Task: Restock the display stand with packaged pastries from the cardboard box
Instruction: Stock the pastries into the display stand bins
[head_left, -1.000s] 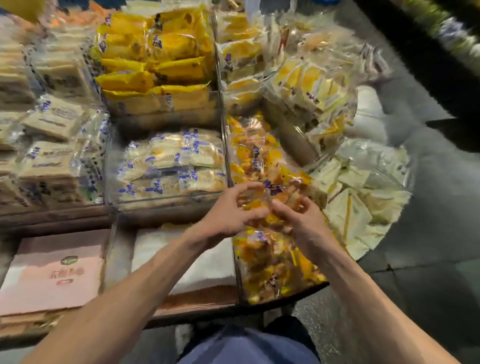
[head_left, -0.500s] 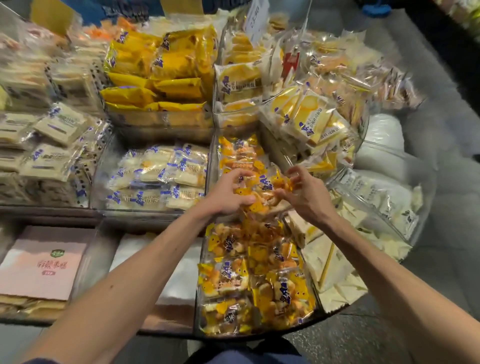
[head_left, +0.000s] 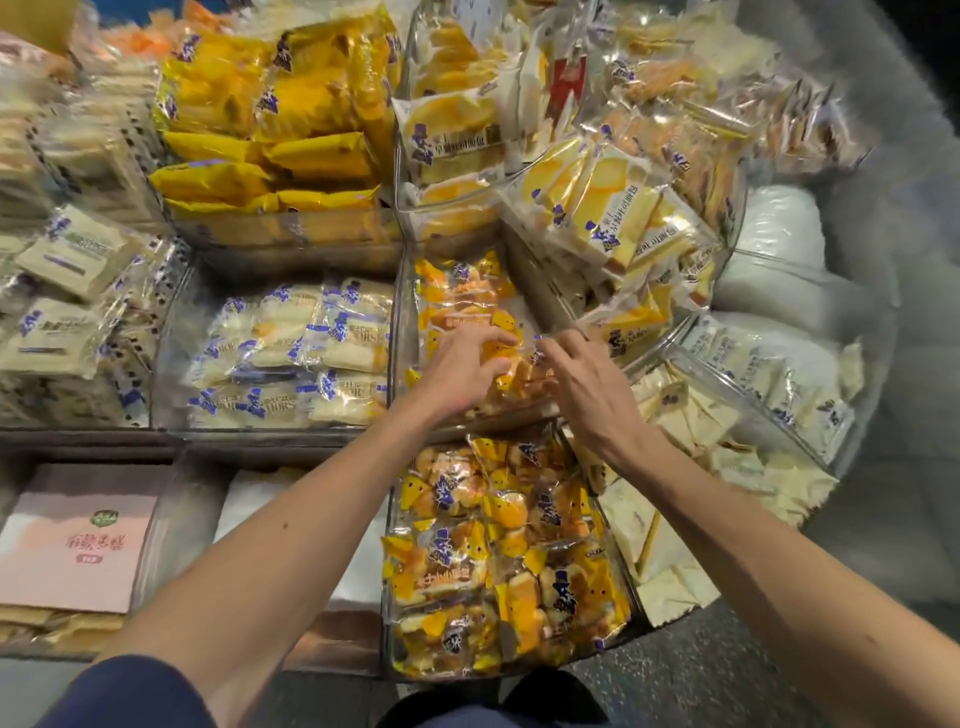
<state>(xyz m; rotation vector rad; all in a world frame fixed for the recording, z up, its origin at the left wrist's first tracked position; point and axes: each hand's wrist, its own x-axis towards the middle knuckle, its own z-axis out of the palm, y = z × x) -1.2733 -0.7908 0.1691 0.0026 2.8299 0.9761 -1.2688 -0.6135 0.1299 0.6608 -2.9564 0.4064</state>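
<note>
Step in hand: seating an orange-yellow packet (head_left: 514, 374) in the middle bin (head_left: 396, 322) of the display stand (head_left: 93, 439), as I judge it.
Left hand: the left hand (head_left: 462, 371) reaches into that bin from the near side. Its fingers (head_left: 493, 340) are curled over the top of the packet and seem to grip it. The thumb is hidden.
Right hand: the right hand (head_left: 589, 387) lies just right of the left one, with its fingers spread and fairly straight. The tips touch the packet's clear wrapper, and it holds nothing that I can see.
Where the pastry is: low in the middle bin, on top of others of the same kind and under both hands.
Done so far: the near-bin packets (head_left: 498, 545), the same orange-yellow kind, fill their bin to the rim. The white-and-blue packets (head_left: 296, 353) to the left, the yellow bags (head_left: 270, 104) far left and the sliced-cake packets (head_left: 613, 208) far right are all heaped high.
Left to do: the middle bin shows a bare pale patch toward its far right and looks less full than its neighbours, so it can probably take more packets.
Cardboard box: not in view, so how much stock is left in it cannot be told.
Other things: a pink box (head_left: 78, 540) lies near left on the stand, and pale wrapped wedges (head_left: 665, 545) lie near right.
Risk: the wrappers look slippery and loosely piled, so a packet pushed hard could slide over the front wall into the near bin.
</note>
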